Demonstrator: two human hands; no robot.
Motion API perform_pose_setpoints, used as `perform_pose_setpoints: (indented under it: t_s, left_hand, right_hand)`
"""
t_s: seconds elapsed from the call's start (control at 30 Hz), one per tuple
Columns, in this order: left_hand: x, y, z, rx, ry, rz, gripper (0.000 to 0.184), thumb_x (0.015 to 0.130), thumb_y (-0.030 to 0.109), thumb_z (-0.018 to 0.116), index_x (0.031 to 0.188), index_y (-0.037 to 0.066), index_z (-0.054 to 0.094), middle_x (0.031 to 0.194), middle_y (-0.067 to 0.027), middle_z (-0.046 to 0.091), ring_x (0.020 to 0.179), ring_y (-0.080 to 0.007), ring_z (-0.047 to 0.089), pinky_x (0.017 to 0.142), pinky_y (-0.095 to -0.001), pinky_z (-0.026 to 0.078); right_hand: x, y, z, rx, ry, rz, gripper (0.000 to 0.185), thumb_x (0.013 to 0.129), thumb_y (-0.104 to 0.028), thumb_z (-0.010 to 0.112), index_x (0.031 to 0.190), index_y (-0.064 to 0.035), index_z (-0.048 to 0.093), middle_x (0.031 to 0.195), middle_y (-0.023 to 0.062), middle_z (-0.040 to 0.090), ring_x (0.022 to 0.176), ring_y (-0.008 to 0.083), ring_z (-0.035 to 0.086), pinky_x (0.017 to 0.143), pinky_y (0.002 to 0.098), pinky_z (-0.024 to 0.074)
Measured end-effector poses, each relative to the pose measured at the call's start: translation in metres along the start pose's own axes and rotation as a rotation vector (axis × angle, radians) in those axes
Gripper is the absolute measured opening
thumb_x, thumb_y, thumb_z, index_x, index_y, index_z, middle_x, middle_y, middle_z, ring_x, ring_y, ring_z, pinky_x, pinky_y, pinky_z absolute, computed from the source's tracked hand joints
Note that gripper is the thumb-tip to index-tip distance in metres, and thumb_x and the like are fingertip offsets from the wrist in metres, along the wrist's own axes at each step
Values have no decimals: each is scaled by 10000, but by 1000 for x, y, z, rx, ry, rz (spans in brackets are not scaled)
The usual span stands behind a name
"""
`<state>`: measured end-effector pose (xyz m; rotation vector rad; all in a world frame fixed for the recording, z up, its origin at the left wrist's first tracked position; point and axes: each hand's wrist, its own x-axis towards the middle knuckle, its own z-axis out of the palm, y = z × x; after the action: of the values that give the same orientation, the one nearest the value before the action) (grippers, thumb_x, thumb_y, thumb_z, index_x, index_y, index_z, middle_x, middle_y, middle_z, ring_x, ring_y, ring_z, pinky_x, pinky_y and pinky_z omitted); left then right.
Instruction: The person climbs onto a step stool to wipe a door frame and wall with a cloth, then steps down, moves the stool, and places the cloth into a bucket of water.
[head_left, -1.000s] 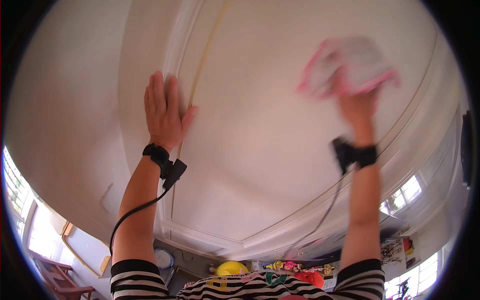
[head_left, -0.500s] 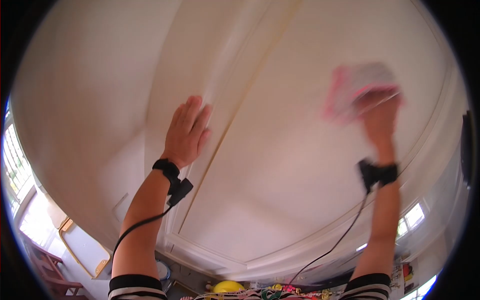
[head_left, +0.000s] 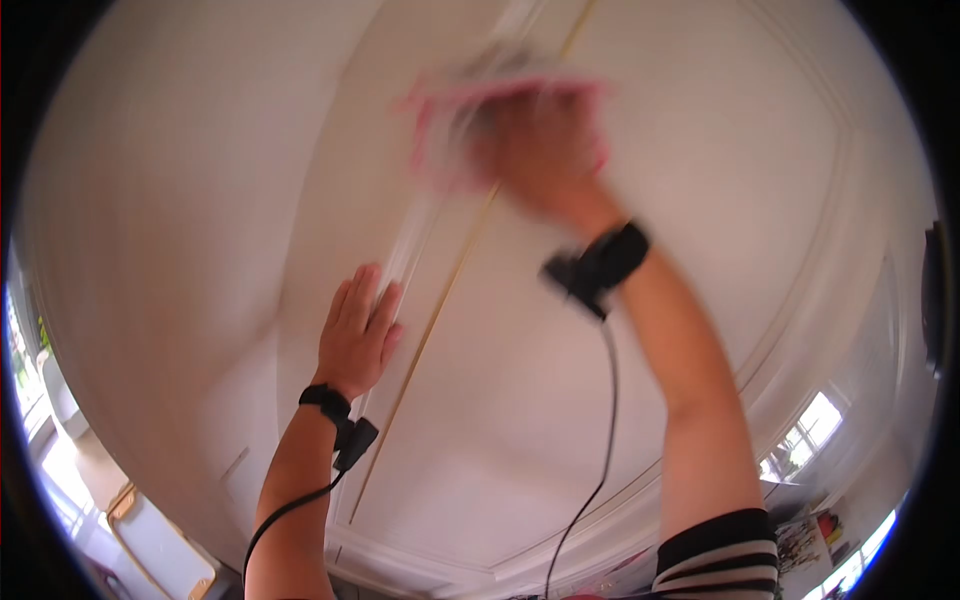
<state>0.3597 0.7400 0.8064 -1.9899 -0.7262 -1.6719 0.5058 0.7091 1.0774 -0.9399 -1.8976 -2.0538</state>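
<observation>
The left hand (head_left: pixel 352 345) is lying open against the pale panel (head_left: pixel 540 370), seemingly for balance, while the blurred right hand (head_left: pixel 550 165) is holding the pink-edged cloth (head_left: pixel 440 150) spread out, apparently for broad contact with the panel.

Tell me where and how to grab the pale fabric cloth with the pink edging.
Pinch the pale cloth by its left part, thumb and fingers closing on the pink edging, coming in from the left. That part spreads out beyond the right hand, which covers much of the middle and right. Blur hides whether the edge stands off the white panel.
</observation>
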Motion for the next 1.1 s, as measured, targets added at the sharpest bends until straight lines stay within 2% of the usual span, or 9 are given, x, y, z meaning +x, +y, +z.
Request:
perform_pose_setpoints:
  t_s: [0.13,0.23,0.3,0.4,0.5,0.63,0.77,0.93,1.1]
  left_hand:
    - [-4,-3,4,12,14,1,502,782,163,575,1246,51,419,1342,-205,307,1234,-351,329,1006,-462,285]
    - [-6,-2,5,1,-5,3,505,769,157,585,1235,43,424,1335,-213,307,1233,-361,321,1000,-485,287]
    - [-9,-3,7,0,-33,-7,542,778,115,556,1277,39,361,1351,-244,275,1216,-424,308,1000,-515,257]
    - [-11,-3,10,43,-28,0,514,776,147,577,1246,31,404,1342,-232,288,1229,-388,316,1002,-507,269]
    - [-11,-2,9,39,-53,2,522,790,129,556,1266,21,370,1352,-248,262,1232,-403,301,1006,-512,254]
    - [-11,-4,13,50,-48,8,510,814,126,516,1283,15,350,1364,-260,236,1246,-417,265,1014,-510,231]
    - [-12,-2,14,104,-85,-23,495,866,164,450,1319,20,312,1375,-259,219,1246,-425,256,1015,-502,224]
    - [-5,0,14,138,-5,-9,467,890,161,437,1319,17,322,1368,-263,230,1245,-407,269,1016,-446,245]
    - [-1,0,22,71,-12,43,463,915,181,407,1329,9,295,1377,-269,206,1262,-403,250,1018,-415,250]
  right_hand:
    - [-26,-29,-24,157,28,-94,449,813,-354,450,1117,-44,566,1190,151,518,1097,315,451,950,557,212]
    - [23,30,-37,-122,-510,85,481,841,-459,369,1053,-117,634,1118,104,585,1072,327,481,900,501,264]
    - [42,85,-27,-201,-133,161,469,849,-525,362,967,-173,649,958,111,637,921,309,574,797,476,374]
    - [40,168,-59,-162,-442,415,353,906,-308,321,1104,-139,560,1177,142,535,1064,350,512,911,521,346]
    - [-40,266,-99,-319,-390,445,442,911,-423,263,1192,-168,491,1119,143,566,1009,344,538,823,414,427]
    - [-169,326,-143,-305,-341,1165,719,823,-630,165,1333,-156,340,1377,141,324,1302,317,233,1059,412,144]
    - [-232,343,-149,-558,-717,658,492,894,-463,305,1242,-130,404,1236,168,471,1150,326,441,896,545,340]
    - [-322,222,-153,-562,-565,430,334,862,-188,409,1161,-43,449,1137,145,527,1041,326,501,896,429,392]
    - [-489,-51,-164,217,-633,737,504,803,-380,518,1246,-162,412,1268,96,409,1179,312,367,959,550,241]
